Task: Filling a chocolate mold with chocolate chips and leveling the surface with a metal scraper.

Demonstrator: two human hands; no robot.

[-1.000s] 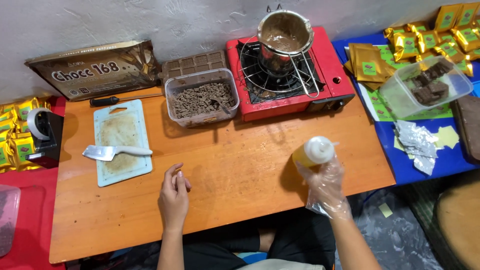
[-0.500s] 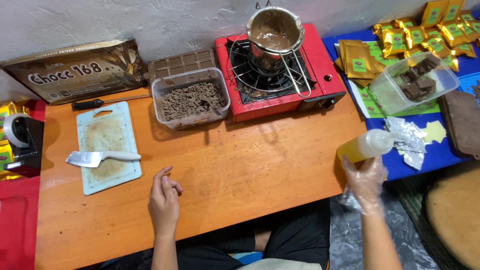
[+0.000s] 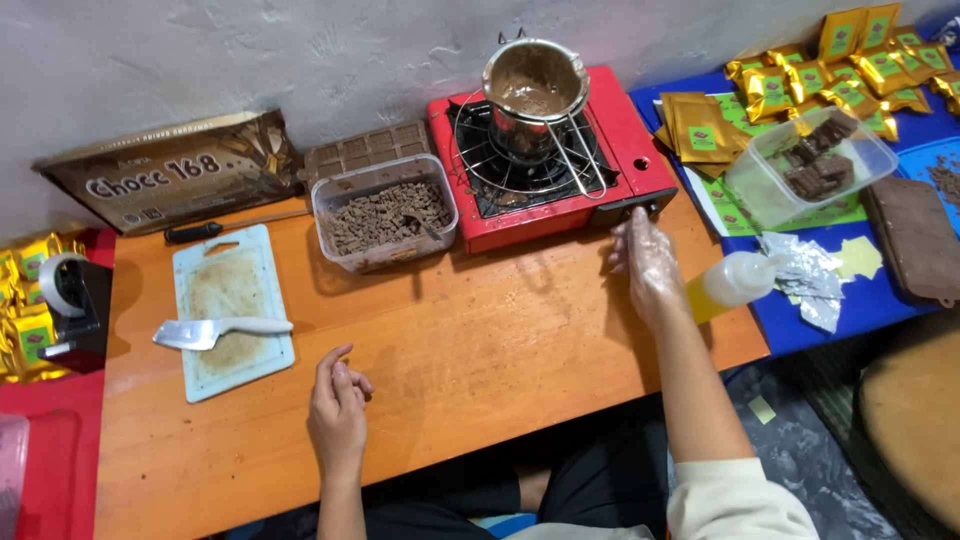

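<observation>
While hovering above the right end of the wooden table (image 3: 480, 350), right hand (image 3: 648, 262) in thin clear glove, fingers spread, gripping nothing, fingertips just short of the front right corner of the red portable gas stove (image 3: 560, 160). Squeeze bottle (image 3: 732, 284) with yellowish liquid lying on its side at the table's right edge, just beside that hand, seemingly not held. Left hand (image 3: 338, 412) bare, resting near the front edge, fingers loosely curled, empty. Steel pot (image 3: 534, 88) with melted chocolate sitting on the stove grate at the back edge. Clear tub of chopped chocolate (image 3: 385, 212) left of stove. White cutting board (image 3: 232, 308) near left end, knife (image 3: 218, 331) lying across it.
</observation>
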